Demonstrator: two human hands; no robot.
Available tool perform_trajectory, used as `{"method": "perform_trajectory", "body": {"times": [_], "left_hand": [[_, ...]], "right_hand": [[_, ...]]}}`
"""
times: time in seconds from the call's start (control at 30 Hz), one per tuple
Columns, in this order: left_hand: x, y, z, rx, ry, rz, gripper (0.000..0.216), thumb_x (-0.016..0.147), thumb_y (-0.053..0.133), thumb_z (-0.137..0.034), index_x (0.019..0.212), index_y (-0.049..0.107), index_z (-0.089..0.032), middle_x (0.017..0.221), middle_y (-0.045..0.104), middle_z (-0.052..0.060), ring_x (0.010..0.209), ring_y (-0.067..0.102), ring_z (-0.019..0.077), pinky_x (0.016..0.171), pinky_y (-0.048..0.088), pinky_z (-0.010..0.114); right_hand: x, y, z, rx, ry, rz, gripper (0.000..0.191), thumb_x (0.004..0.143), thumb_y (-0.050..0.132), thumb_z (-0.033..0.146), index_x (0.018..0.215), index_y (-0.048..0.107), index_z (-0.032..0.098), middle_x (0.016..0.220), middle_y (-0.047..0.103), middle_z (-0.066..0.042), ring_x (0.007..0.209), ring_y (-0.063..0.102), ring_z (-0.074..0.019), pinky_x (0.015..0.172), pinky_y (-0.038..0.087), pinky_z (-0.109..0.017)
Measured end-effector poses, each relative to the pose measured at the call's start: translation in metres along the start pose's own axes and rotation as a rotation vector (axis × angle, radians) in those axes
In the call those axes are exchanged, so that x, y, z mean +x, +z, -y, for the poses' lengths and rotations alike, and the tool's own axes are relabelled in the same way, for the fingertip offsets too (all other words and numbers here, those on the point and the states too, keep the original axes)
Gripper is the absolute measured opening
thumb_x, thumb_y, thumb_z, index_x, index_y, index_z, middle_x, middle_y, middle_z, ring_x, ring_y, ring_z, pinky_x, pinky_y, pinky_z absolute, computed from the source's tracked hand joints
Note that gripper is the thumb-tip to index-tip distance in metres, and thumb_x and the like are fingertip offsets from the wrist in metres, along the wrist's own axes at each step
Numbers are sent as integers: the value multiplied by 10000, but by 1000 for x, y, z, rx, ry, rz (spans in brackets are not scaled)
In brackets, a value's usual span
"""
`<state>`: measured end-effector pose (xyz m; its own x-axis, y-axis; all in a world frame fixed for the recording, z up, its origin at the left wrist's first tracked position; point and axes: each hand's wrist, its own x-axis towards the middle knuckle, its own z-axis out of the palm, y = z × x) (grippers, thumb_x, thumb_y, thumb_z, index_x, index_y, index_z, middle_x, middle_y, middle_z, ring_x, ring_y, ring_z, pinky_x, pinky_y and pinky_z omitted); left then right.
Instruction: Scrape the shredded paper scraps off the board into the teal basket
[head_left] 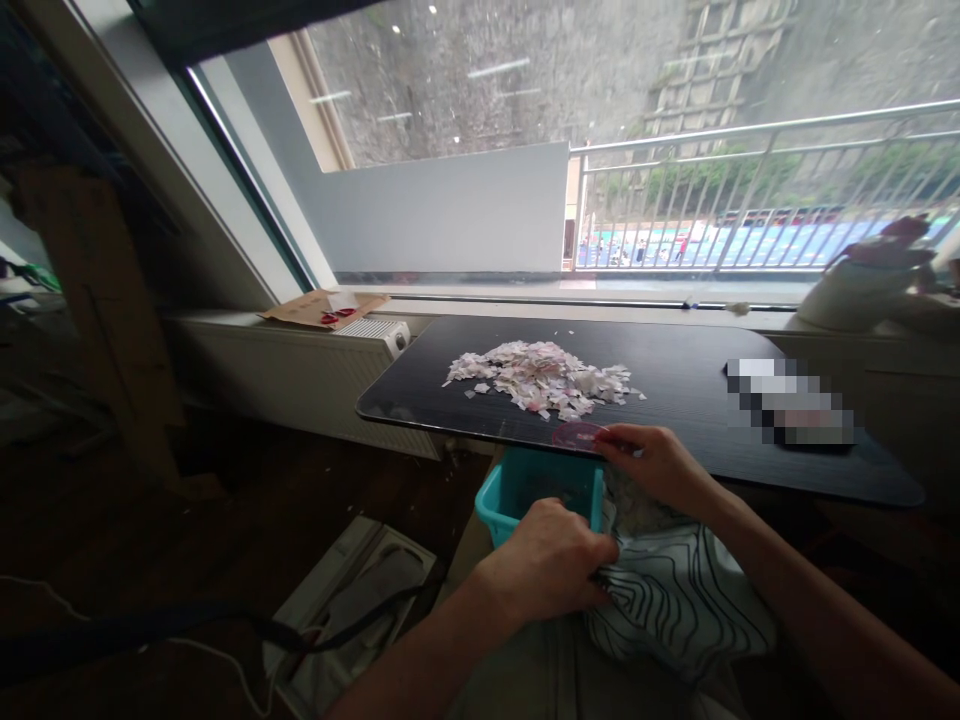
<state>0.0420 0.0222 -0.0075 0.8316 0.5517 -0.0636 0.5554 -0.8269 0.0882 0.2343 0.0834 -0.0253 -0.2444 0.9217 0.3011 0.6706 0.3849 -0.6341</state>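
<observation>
A heap of small pale paper scraps (544, 376) lies on the black tabletop (675, 370). My right hand (656, 462) pinches a flat pink translucent disc (574, 435) at the table's near edge. Below the edge sits a teal plastic bin (525, 485) on my lap. My left hand (551, 560) is closed, gripping a white cloth with dark wavy lines (675, 590) beside the bin.
A white radiator (300, 370) with cardboard (322, 306) on it runs under the window at the left. A blurred dark object (791, 405) lies on the table's right side. A white pot (851, 290) stands on the sill. Cables and a white panel (352, 600) lie on the floor.
</observation>
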Motion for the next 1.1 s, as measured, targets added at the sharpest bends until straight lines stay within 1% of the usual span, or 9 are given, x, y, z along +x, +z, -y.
{"method": "perform_trajectory", "body": {"times": [0.07,0.1,0.2,0.27,0.37,0.5,0.73,0.93,1.1], "left_hand": [[-3,-2,2,-10,-19,5,235,770,670,-434,796,624,-204,678,643,5,693,635,213,698,452,301],[-5,-3,3,-16,-32,8,235,768,674,-432,791,622,-204,676,641,3,693,634,212,702,450,299],[-14,-3,6,-40,-85,13,223,763,687,-419,775,613,-209,666,628,-8,673,622,199,697,439,288],[-19,-1,7,-59,-117,11,211,758,694,-403,767,607,-212,659,616,-15,662,612,188,689,428,278],[-24,4,7,-88,-139,5,199,760,694,-386,757,602,-209,647,604,-17,649,596,180,688,416,274],[-25,8,5,-103,-150,-6,201,764,690,-390,754,604,-208,648,607,-11,646,588,184,691,413,282],[-24,10,5,-108,-153,15,203,751,698,-389,775,613,-207,661,609,-8,646,588,183,686,419,281],[-26,13,6,-90,-155,-13,218,750,698,-416,777,616,-216,651,608,-15,634,588,184,677,416,282],[-26,14,6,-84,-149,-26,227,738,713,-419,783,617,-218,652,615,-17,633,593,186,670,410,281]], "right_hand": [[1,-2,-1,-7,-21,5,302,823,527,400,881,729,183,771,725,-30,666,635,-171,614,487,-249],[2,-5,-3,-17,-21,-19,299,819,530,401,881,726,184,773,724,-33,663,634,-170,613,485,-250],[9,-12,-11,-82,24,-149,288,804,537,385,896,719,181,755,718,-42,645,630,-170,607,469,-259],[17,-13,-15,-143,47,-195,291,805,525,373,901,715,174,716,707,-43,627,623,-172,594,450,-263],[30,-9,-16,-174,40,-168,296,808,508,364,885,714,166,677,692,-37,608,607,-168,575,429,-259],[33,-5,-15,-120,-3,-106,285,797,513,361,854,713,166,687,692,-28,602,593,-152,571,423,-247],[21,-23,-21,-202,74,-193,255,773,524,343,838,708,179,665,688,-29,590,601,-163,563,418,-260],[22,-14,-8,-168,16,-108,252,788,508,336,852,702,188,702,694,-28,613,604,-160,575,424,-254],[24,-11,1,-205,40,-121,252,796,497,335,848,694,186,687,682,-35,616,600,-169,578,414,-260]]}}
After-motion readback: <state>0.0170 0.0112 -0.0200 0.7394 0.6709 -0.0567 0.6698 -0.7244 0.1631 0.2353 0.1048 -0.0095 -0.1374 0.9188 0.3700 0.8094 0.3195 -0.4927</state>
